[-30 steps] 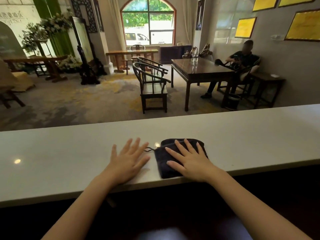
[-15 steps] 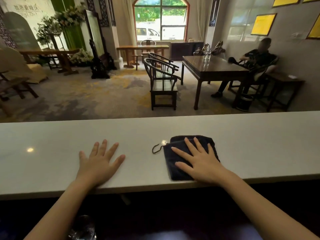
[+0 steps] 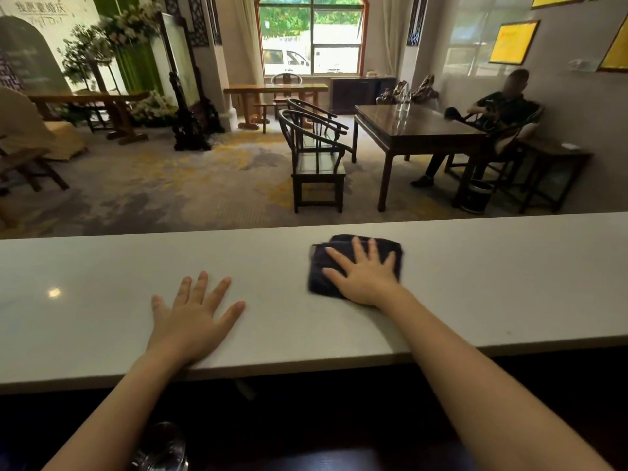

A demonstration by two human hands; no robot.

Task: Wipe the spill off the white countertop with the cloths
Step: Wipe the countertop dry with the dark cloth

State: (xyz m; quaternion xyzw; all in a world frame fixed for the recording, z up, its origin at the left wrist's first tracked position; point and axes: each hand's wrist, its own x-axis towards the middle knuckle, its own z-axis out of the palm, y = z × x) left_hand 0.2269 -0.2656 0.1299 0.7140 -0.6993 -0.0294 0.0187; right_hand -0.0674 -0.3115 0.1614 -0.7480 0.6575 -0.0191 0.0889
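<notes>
A dark folded cloth (image 3: 390,248) lies on the white countertop (image 3: 492,273), close to its far edge. My right hand (image 3: 365,277) presses flat on the cloth with fingers spread, covering its middle. My left hand (image 3: 193,317) rests palm down on the bare counter to the left, fingers apart, holding nothing. No spill is visible on the surface; only a small light reflection shows at the far left.
The counter's near edge runs just under my wrists, with dark space below. A clear glass (image 3: 163,447) stands below the counter at the lower left. Beyond the counter are chairs (image 3: 316,158), a dark table (image 3: 418,130) and a seated person (image 3: 499,110).
My right hand has pushed the cloth away from me toward the far edge of the counter, and the cloth's loop is now hidden. My left hand has stayed flat on the counter.
</notes>
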